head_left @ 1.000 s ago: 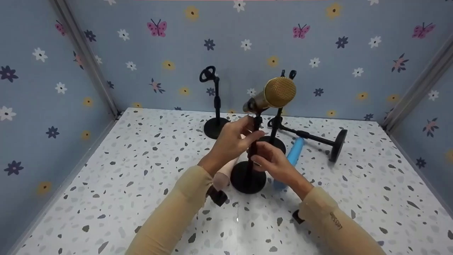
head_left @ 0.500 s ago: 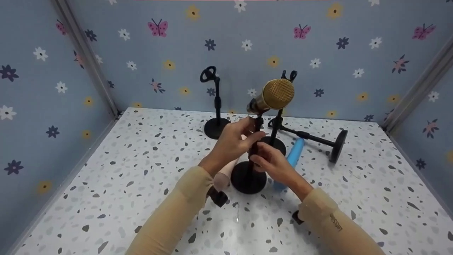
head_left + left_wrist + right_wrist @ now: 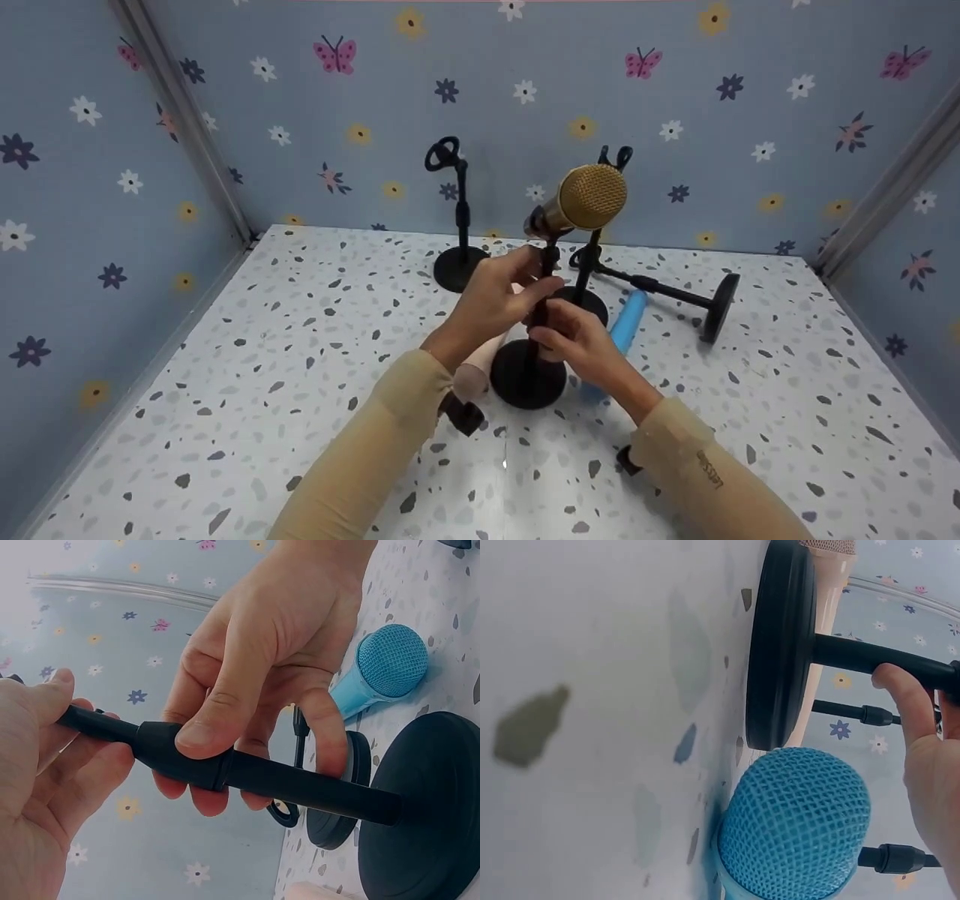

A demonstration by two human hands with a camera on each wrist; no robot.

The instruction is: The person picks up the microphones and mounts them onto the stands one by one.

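Observation:
A gold microphone [image 3: 592, 196] sits tilted in the clip on top of a black desk microphone stand [image 3: 528, 375], whose round base is on the table. My left hand [image 3: 495, 296] pinches the thin upper pole just below the clip. Lower down, my right hand [image 3: 581, 341] grips the thicker collar [image 3: 169, 754], thumb across it in the left wrist view. Behind my left forearm lies a pale pink microphone [image 3: 472, 375], partly hidden. On the right side a blue microphone [image 3: 630, 319] lies partly behind my right hand; its mesh head [image 3: 795, 821] looms large in the right wrist view.
Two more black stands are upright behind, one at the back left [image 3: 459, 268] and one [image 3: 589, 300] just behind the held stand. Another stand [image 3: 675, 296] lies on its side at the right. Flowered walls [image 3: 360, 187] border the speckled white table [image 3: 300, 420].
The gold microphone has turned slightly on top of the stand. Both hands keep their places on the pole, and the other things stay put.

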